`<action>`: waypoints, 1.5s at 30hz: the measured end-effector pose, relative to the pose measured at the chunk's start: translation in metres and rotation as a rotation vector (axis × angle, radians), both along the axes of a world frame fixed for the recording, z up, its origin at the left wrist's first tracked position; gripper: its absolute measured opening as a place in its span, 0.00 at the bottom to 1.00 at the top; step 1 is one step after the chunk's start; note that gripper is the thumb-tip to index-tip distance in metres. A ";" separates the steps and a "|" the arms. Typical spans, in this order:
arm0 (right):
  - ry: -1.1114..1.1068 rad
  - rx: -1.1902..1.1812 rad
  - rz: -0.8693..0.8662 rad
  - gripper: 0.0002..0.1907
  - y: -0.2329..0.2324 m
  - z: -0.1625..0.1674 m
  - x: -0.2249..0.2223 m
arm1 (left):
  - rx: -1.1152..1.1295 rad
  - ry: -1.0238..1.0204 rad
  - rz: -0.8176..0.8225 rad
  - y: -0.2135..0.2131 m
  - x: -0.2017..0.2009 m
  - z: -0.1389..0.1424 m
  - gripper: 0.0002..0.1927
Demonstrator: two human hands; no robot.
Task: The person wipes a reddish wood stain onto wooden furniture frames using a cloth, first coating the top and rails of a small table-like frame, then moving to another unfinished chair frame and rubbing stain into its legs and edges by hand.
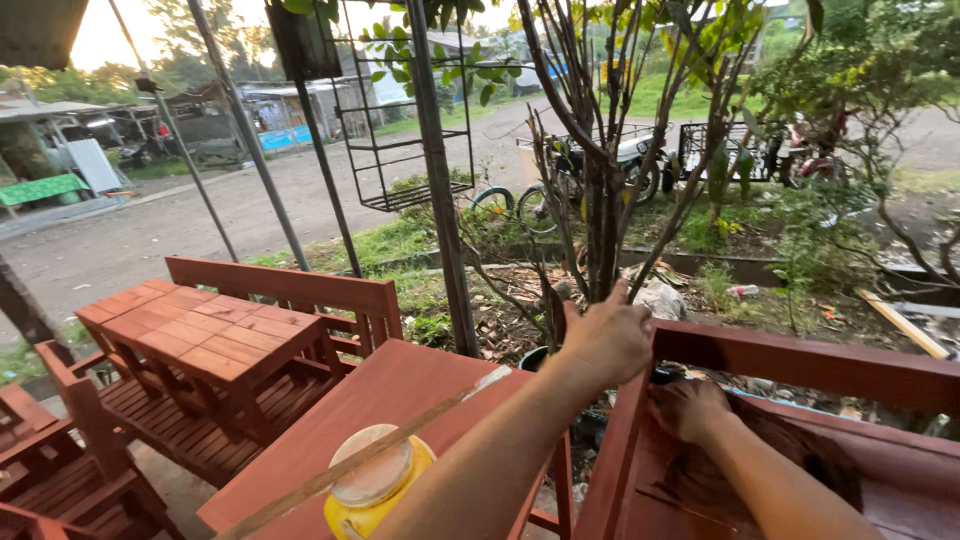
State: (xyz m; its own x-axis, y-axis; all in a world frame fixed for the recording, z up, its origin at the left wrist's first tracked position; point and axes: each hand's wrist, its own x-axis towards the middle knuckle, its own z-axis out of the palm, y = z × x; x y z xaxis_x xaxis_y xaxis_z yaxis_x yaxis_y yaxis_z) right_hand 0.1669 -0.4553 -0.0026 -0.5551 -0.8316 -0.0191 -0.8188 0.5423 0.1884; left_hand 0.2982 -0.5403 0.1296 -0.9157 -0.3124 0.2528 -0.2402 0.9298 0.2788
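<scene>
My left hand is closed over the top corner of a red-brown wooden frame, at the end of its upper rail. My right hand rests lower down against the frame's inner panel, its fingers curled and stained dark. Darker wet streaks run across the panel around and behind this hand. Whether something lies under its fingers is hidden. A yellow jar with a pale lid stands on a red table under my left forearm, and a long thin wooden stick lies across it.
To the left, a small slatted red table sits on a slatted bench, with more red chairs beside it. A metal pole and a thin-stemmed tree rise just beyond the frame. Bicycles stand by a dirt road.
</scene>
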 end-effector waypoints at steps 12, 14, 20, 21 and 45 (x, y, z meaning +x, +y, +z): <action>0.139 -0.155 -0.109 0.19 -0.004 0.002 0.021 | -0.012 -0.031 0.095 0.002 -0.003 -0.010 0.26; -0.004 -0.248 -0.169 0.18 -0.006 -0.002 0.019 | 0.002 -0.036 0.102 0.002 -0.002 -0.011 0.27; -0.056 -0.244 -0.248 0.15 -0.013 -0.011 0.016 | 0.027 -0.041 0.108 0.005 0.006 -0.018 0.28; -0.064 -0.221 -0.267 0.15 -0.013 -0.011 0.016 | 0.035 -0.033 0.111 0.005 0.008 -0.018 0.28; -0.364 -1.129 -0.407 0.23 -0.012 0.002 0.003 | 0.012 0.004 0.110 -0.016 0.009 -0.014 0.23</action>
